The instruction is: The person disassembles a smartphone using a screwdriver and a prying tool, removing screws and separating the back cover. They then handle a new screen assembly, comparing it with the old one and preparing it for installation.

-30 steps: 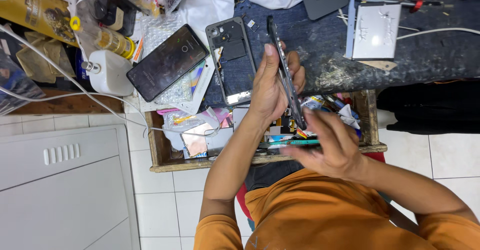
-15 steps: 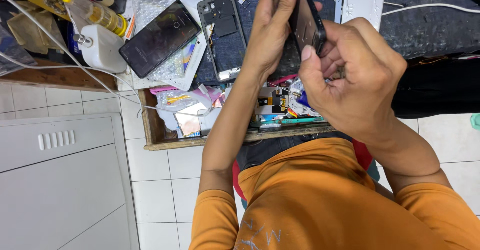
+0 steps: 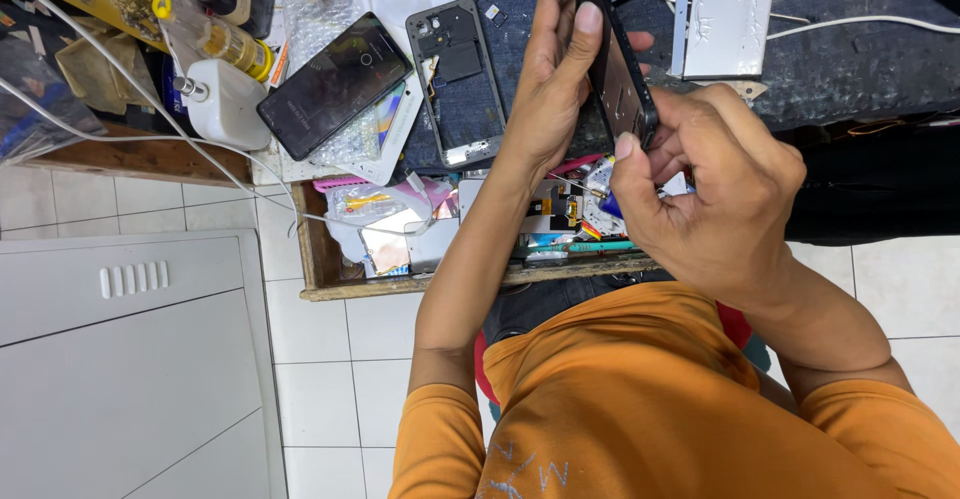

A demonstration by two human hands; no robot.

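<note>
A dark phone (image 3: 615,64) was held edge-on above the cluttered workbench (image 3: 860,59), gripped by the left hand (image 3: 555,84) with fingers wrapped round its back and thumb laid along the upper edge. The right hand (image 3: 715,184) was curled tight at the phone's lower end, fingertips pinched against the corner; whether a tool was held could not be told. Left of the hands, an opened phone frame (image 3: 460,79) and a dark-screened phone (image 3: 335,84) were seen lying flat. Below them, an open wooden drawer (image 3: 310,249) of small parts was seen.
</note>
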